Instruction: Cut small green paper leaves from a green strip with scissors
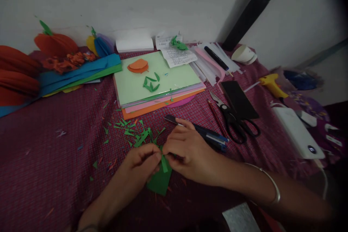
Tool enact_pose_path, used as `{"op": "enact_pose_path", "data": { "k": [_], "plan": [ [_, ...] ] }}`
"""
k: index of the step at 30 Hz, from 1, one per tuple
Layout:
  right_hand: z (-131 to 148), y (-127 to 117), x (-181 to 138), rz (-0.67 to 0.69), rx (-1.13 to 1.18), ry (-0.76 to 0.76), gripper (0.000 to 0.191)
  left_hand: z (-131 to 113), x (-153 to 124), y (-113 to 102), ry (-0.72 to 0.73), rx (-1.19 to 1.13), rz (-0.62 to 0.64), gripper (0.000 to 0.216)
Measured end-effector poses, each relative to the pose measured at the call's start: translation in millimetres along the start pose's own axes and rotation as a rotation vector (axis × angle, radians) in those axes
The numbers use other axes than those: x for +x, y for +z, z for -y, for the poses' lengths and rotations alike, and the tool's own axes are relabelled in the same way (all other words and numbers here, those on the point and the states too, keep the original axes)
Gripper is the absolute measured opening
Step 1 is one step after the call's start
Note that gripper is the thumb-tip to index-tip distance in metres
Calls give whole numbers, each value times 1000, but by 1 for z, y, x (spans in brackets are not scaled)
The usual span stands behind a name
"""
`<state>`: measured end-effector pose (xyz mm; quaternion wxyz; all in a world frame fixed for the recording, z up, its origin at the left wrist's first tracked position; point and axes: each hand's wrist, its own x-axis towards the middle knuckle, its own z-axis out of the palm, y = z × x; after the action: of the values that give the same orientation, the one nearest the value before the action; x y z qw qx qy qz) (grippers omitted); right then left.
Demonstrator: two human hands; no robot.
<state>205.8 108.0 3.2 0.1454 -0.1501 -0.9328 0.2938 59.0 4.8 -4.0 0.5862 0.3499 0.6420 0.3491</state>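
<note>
My left hand (141,165) and my right hand (190,152) meet near the front of the table. Their fingertips pinch a narrow green paper strip (164,165) from both sides, and part of it hides behind the fingers. Just below lies a larger green paper piece (160,184). Many green paper scraps (141,137) are scattered beyond my left hand. A blue and black stapler (213,137) sits behind my right hand, partly covered by it. Black-handled scissors (231,117) rest farther right, beside a red pencil (216,117).
A stack of coloured paper (176,76) holds green leaf cutouts (150,86) and orange cutouts (138,66). Orange paper pumpkins (56,43) stand at left. To the right are a black phone-like slab (239,99), a yellow glue gun (272,83) and a white power bank (296,130).
</note>
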Motion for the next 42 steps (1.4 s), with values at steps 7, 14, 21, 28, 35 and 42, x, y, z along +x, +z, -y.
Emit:
{"op": "enact_pose_path", "data": {
  "k": [7,14,21,28,35,42],
  "plan": [
    [5,3,-5,-6,-191,-112,16,3,3,3,-60,-129,-39,19],
    [7,-7,-3,62,-44,-1,11,-3,0,0,222,360,-162,20],
    [1,-6,-1,160,288,219,19,7,1,-5,832,1126,-307,23],
    [-5,-2,1,218,533,300,16,3,-4,-13,1010,1258,-168,23],
    [-4,7,1,189,744,381,11,2,-3,-8,680,755,-158,21],
    [1,8,-1,122,633,326,11,-9,-1,-4,57,149,-15,21]
  ]
}}
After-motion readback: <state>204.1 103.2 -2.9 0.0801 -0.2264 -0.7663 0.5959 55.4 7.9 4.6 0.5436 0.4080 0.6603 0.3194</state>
